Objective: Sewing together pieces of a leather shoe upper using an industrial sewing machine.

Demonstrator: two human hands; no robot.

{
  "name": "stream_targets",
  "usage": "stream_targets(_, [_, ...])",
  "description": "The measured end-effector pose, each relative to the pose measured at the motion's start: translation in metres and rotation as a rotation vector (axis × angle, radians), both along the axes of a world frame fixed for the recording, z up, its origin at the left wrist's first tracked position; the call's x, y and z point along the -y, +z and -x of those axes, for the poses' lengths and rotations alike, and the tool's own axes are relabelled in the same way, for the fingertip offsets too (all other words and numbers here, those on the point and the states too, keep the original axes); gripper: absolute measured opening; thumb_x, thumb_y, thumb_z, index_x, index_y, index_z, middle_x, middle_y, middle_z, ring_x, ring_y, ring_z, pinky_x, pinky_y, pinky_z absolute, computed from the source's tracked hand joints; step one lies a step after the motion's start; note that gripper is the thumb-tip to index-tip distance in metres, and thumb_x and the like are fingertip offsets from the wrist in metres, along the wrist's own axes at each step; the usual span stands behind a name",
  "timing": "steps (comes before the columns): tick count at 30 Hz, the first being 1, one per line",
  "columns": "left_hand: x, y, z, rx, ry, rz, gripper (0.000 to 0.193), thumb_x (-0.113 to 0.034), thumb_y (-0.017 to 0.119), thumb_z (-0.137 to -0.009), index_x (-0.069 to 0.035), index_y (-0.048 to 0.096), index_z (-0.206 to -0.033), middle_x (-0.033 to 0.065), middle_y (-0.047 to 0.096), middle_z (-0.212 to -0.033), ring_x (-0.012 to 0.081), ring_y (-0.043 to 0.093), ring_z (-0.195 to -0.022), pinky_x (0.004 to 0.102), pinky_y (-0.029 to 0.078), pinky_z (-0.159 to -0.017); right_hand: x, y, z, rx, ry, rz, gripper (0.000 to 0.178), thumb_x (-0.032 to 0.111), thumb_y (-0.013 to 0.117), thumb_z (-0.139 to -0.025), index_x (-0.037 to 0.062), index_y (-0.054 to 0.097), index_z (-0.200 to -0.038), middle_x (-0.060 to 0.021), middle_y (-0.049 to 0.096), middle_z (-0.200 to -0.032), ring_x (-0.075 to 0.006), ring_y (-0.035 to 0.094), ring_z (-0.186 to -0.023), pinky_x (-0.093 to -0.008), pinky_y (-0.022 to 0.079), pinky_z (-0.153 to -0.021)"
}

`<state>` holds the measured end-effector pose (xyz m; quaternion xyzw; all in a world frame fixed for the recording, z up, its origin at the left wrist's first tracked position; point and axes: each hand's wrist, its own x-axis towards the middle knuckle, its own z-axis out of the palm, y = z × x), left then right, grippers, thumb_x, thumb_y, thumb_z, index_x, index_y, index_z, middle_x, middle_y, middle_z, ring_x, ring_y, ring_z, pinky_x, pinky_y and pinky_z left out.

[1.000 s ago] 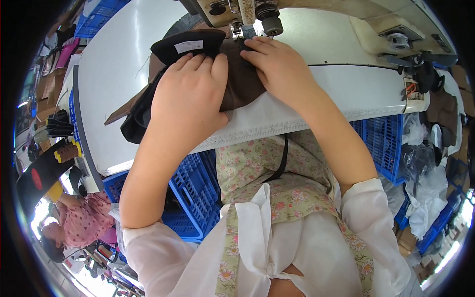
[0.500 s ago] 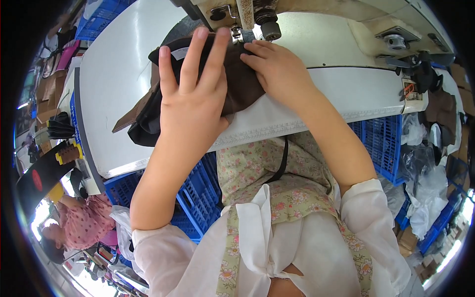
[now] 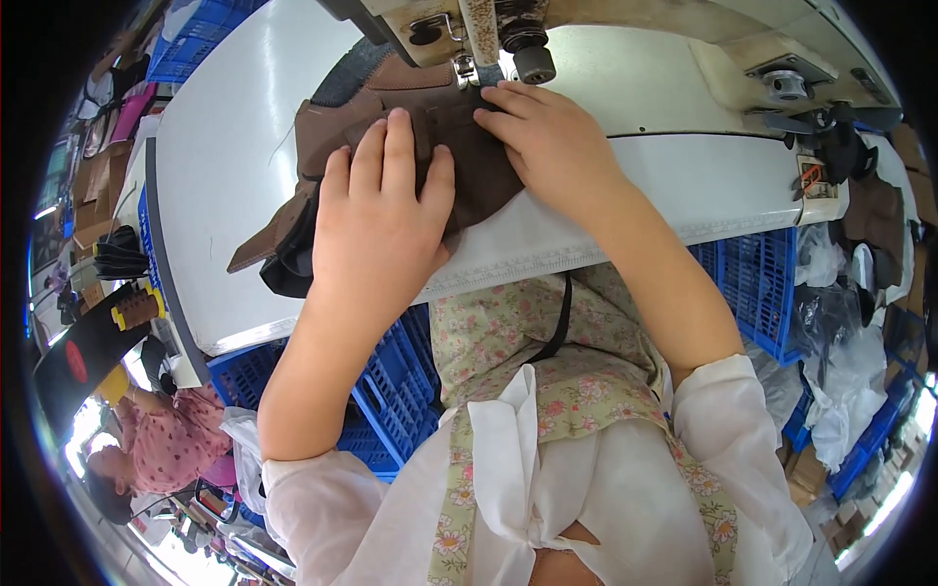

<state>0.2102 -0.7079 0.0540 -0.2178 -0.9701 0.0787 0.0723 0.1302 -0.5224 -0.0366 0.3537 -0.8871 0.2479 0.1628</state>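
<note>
A brown leather shoe upper (image 3: 479, 161) with stitched edges and black lining lies on the white table, its far edge by the sewing machine's presser foot (image 3: 466, 73). My left hand (image 3: 376, 220) rests palm down on it, fingers stretched out and a little apart, the thumb's tip partly hidden. Close to the presser foot, my right hand (image 3: 557, 146) holds the upper's right edge with bent fingers. A narrow brown flap (image 3: 264, 237) and some black lining (image 3: 288, 269) stick out left of my left hand.
The machine head (image 3: 625, 20) spans the far side above my hands. Blue crates (image 3: 747, 283) stand below the table's front edge, with plastic bags (image 3: 831, 361) at the right. A thread spool (image 3: 139, 307) and a person in pink (image 3: 181, 439) are at the left.
My left hand has come down and nearer to me, its fingers now lying on the upper. The black lining near the fingers is turned over, showing brown leather. The right hand stays put.
</note>
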Motion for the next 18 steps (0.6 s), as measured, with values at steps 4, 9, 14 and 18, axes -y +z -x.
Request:
stream_targets(4, [0.008,0.0,0.005,0.015,-0.054,-0.014,0.076,-0.019,0.084,-0.047,-0.011,0.062,-0.119,0.0232,0.052,-0.134,0.0347,0.055,-0.12,0.0448,0.047,-0.095,0.001,0.001,0.0,0.012,0.005,0.003,0.026,0.006,0.063,-0.076,0.0087,0.072,-0.101,-0.0081,0.066,-0.119,-0.0248,0.059,-0.118,-0.0375,0.05,-0.097])
stream_targets(9, [0.011,-0.001,0.01,0.01,-0.087,-0.027,0.075,-0.018,0.082,-0.046,-0.012,0.063,-0.119,0.0214,0.054,-0.132,0.033,0.056,-0.118,0.0437,0.049,-0.093,-0.001,0.001,0.002,0.011,0.01,-0.002,0.027,0.005,0.063,-0.076,0.0082,0.072,-0.101,-0.0085,0.066,-0.119,-0.0248,0.059,-0.117,-0.0369,0.05,-0.097])
stream_targets(14, [0.012,-0.003,0.012,-0.009,-0.097,-0.008,0.075,-0.018,0.082,-0.047,-0.012,0.063,-0.119,0.0194,0.055,-0.133,0.032,0.057,-0.118,0.0436,0.049,-0.093,-0.002,0.001,0.006,0.004,0.025,0.001,0.027,0.004,0.063,-0.076,0.0077,0.072,-0.101,-0.0092,0.066,-0.12,-0.0249,0.059,-0.117,-0.0367,0.051,-0.096])
stream_targets(18, [0.012,-0.004,0.014,-0.03,-0.101,-0.004,0.075,-0.019,0.083,-0.047,-0.012,0.063,-0.119,0.0191,0.055,-0.133,0.0318,0.056,-0.119,0.0433,0.049,-0.093,0.0,0.002,0.006,0.009,0.02,0.023,0.026,0.003,0.063,-0.076,0.0077,0.073,-0.1,-0.0089,0.067,-0.112,-0.0264,0.06,-0.112,-0.0378,0.052,-0.093])
